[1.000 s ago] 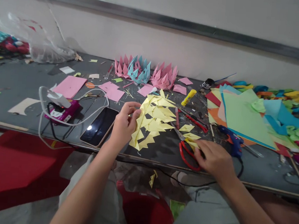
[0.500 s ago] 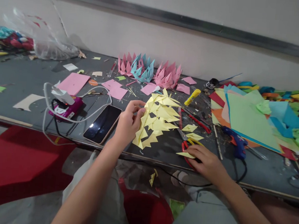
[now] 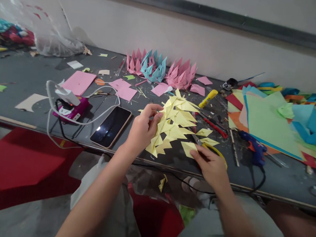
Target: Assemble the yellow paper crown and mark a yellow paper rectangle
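My left hand [image 3: 145, 127] pinches the left edge of a yellow folded-paper chain [image 3: 174, 121], whose pointed pieces fan out to the right above the table. Between the thumb and fingers of my right hand [image 3: 211, 163] is a small yellow paper piece [image 3: 189, 149], held just right of the chain's lower end. Scissors with yellow and red handles [image 3: 218, 153] lie partly hidden under that hand. Two more yellow folded pieces [image 3: 204, 132] rest beyond it.
A phone [image 3: 111, 126] and a purple power socket [image 3: 71, 109] with a looped white cable stand left. Pink and blue paper crowns [image 3: 153, 68] line the wall. A yellow glue stick [image 3: 208, 98], a blue glue gun [image 3: 255, 149] and coloured sheets [image 3: 270, 124] lie right.
My right hand has lifted the small yellow piece off the scissors area and moved it left and up, turning its flat face into view. My left hand still holds the chain.
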A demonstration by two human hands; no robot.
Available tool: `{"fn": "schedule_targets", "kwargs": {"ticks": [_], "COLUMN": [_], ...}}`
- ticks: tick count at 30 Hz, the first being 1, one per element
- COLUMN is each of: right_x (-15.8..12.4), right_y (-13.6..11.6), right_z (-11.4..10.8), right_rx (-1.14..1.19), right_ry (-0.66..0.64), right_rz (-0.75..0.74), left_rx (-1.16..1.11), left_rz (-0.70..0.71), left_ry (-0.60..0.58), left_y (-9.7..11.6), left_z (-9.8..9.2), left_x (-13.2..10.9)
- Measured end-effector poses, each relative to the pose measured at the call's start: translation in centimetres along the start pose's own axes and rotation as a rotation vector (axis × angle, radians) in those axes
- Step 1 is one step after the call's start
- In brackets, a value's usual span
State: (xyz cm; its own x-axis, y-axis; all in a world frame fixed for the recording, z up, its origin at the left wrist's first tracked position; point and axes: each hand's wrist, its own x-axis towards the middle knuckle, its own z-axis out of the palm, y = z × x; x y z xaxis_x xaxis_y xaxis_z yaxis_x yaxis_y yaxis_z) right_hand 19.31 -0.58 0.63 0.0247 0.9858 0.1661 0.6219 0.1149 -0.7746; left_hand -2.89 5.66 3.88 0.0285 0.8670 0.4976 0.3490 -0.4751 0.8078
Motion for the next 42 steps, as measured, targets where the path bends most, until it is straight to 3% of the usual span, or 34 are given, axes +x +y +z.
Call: {"fn": "schedule_targets", "kwargs": {"ticks": [3, 8, 14, 18, 24, 27, 30, 36, 42], "right_x": [-0.2, -0.3, -0.4, -0.3, 0.2, 0.4, 0.5, 0.0, -2.1], "right_y": [-0.2, 0.5, 1.2, 1.0, 0.8, 0.6, 0.5, 1.0, 1.7], "right_z": [0.7, 1.2, 2.1, 2.5, 1.9, 1.9, 2.2, 2.7, 2.9], "right_rx": [0.043, -0.079, -0.371, -0.439, -0.238, -0.187, -0.265, -0.529, -0.613], "right_ry": [0.002, -0.149, -0.013, 0.0, -0.112, -0.172, -0.133, 0.021, -0.05], "right_rz": [0.079, -0.038, -0.244, -0.352, -0.209, -0.206, -0.293, -0.605, -0.703], "left_rx": [0.014, 0.028, 0.049, 0.061, 0.074, 0.079, 0.077, 0.092, 0.087], "left_rz": [0.026, 0.05, 0.082, 0.08, 0.092, 0.095, 0.098, 0.106, 0.1], "left_ry": [-0.002, -0.001, 0.014, 0.006, 0.009, 0.015, 0.007, 0.008, 0.001], "left_y": [0.0, -0.2, 0.0, 0.1, -0.1, -0.1, -0.1, -0.1, -0.1], "left_z": [0.1, 0.2, 0.4, 0.5, 0.6, 0.6, 0.6, 0.6, 0.6], "left_x": [0.0, -0.1, 0.0, 0.0, 0.0, 0.1, 0.1, 0.1, 0.1]}}
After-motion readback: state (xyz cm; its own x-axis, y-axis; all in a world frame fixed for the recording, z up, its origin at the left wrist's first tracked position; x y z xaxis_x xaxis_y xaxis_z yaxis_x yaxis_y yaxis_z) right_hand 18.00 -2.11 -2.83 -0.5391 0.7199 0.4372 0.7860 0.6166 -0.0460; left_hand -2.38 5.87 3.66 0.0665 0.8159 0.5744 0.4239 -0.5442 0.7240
